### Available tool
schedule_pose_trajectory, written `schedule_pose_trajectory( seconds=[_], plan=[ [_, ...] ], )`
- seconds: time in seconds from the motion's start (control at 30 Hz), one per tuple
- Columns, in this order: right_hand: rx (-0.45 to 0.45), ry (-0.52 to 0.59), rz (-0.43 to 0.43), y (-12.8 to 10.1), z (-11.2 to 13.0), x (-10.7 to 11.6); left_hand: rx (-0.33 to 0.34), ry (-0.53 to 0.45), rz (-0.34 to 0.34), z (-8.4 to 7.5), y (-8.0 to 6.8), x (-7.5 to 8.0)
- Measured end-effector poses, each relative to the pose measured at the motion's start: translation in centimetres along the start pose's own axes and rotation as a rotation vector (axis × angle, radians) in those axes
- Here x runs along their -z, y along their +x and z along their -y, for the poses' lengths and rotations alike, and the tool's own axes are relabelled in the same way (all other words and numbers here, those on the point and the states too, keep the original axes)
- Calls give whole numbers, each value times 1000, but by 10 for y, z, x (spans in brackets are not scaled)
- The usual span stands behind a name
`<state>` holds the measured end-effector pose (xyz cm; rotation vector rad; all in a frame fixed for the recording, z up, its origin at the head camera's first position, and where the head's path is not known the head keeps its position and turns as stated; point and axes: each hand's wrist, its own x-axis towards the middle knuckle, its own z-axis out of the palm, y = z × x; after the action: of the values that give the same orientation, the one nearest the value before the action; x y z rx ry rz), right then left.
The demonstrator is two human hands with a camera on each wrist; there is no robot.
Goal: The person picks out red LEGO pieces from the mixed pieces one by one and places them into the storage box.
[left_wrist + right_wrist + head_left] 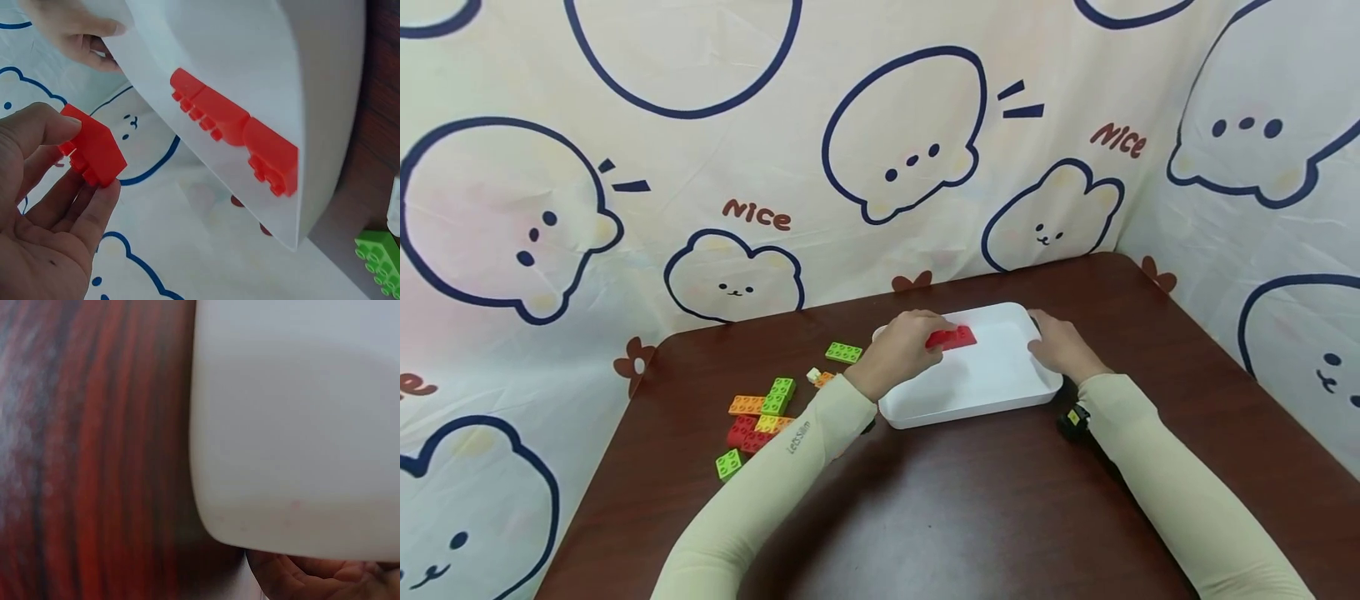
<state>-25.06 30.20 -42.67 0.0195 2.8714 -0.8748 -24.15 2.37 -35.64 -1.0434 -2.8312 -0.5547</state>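
Note:
My left hand [904, 354] is over the left part of a white tray [985, 375]. Between its thumb and fingers it pinches a red toy brick [97, 147], studs facing the palm side in the left wrist view. Inside the tray, along its far wall, lie more red bricks [215, 109] in a row. My right hand [1063, 346] grips the tray's right rim, its thumb over the edge. In the right wrist view the tray's outer side [294, 437] covers most of that hand; only curled fingers [319, 578] show below it.
Left of the tray, partly behind the left sleeve, lie loose bricks: green [777, 396], orange [746, 406], red [743, 433] and yellow. Another green brick [844, 352] lies farther back. The brown table [925, 508] meets a printed cloth backdrop [850, 250].

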Motion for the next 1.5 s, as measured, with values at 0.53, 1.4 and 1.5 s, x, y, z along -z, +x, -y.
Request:
schedule_pose_trajectory(
  seconds=[0.53,1.4,1.5],
  plan=[
    [-45,10,-5,2,3,-1,-70,-32,8,-14,37,-15],
    [-58,10,-24,4,0,-3,4,-81,47,-23,81,-42],
    [-51,15,-28,3,1,-3,11,-64,53,-21,85,-47]
  ],
)
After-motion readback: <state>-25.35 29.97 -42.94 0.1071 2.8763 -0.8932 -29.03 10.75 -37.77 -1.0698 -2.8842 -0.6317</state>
